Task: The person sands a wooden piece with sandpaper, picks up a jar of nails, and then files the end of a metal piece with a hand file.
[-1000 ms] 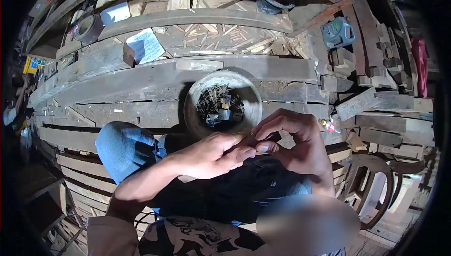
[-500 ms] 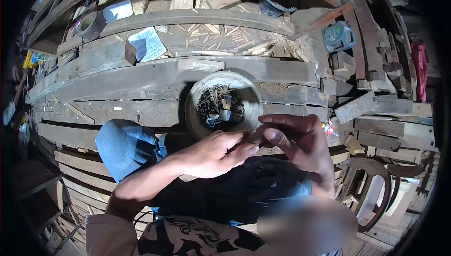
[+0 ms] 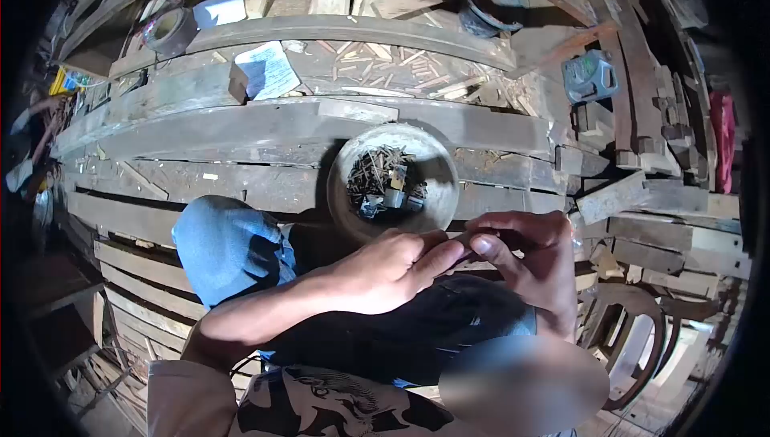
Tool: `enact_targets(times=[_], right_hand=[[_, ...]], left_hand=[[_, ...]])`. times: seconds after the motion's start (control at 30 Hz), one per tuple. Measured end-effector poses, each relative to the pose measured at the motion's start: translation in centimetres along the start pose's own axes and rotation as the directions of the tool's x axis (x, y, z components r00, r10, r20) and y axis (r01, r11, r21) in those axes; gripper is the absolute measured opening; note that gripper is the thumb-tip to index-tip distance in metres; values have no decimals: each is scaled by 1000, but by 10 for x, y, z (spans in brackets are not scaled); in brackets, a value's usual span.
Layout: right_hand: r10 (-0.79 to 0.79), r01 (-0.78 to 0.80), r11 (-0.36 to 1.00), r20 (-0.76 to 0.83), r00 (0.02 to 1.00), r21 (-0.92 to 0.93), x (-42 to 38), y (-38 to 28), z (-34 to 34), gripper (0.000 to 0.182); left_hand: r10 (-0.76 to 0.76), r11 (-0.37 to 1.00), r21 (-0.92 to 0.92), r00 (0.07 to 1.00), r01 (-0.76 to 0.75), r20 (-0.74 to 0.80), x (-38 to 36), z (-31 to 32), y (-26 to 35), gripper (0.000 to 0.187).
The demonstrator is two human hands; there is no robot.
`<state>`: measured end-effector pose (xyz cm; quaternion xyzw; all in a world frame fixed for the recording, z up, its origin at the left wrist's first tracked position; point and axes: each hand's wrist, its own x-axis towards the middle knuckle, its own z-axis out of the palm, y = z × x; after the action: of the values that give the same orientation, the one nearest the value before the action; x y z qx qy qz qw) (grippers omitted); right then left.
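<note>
In the head view my left hand and my right hand meet over my lap, just below a round bucket. The fingers of both hands are closed, thumbs on top, around something small and dark between them that I cannot make out. Inside the bucket lie many nails and a few small shiny pieces. The bucket stands on wooden planks, its rim pale and dusty.
Beyond the bucket are a written paper, scattered wood offcuts, a roll of tape, a dark basin and a blue-grey jug. A curved wooden frame lies at the right.
The view has shifted, so the surroundings sit slightly further right and lower. My hands have come closer together, and the fingers of my right hand have curled further in.
</note>
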<state>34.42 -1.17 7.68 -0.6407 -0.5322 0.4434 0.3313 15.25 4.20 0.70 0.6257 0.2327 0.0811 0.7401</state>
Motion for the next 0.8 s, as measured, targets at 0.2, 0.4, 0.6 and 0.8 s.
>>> enact_targets(times=[0.2,0.4,0.6,0.8], right_hand=[[-5,4,1000,-65,998,-18,-10,6,-2,15],[109,-95,985,-91,990,141,-17,3,-2,27],[-133,132,983,4,991,-126,-12,34,-21,40],[-100,77,982,-130,986,-171,-9,21,-20,28]], left_hand=[[116,987,120,990,-106,-75,1,10,-3,47],[141,973,197,985,-119,-103,3,12,0,56],[313,924,277,936,-262,-159,14,30,-37,54],[701,589,765,636,-261,-322,36,64,-56,69]])
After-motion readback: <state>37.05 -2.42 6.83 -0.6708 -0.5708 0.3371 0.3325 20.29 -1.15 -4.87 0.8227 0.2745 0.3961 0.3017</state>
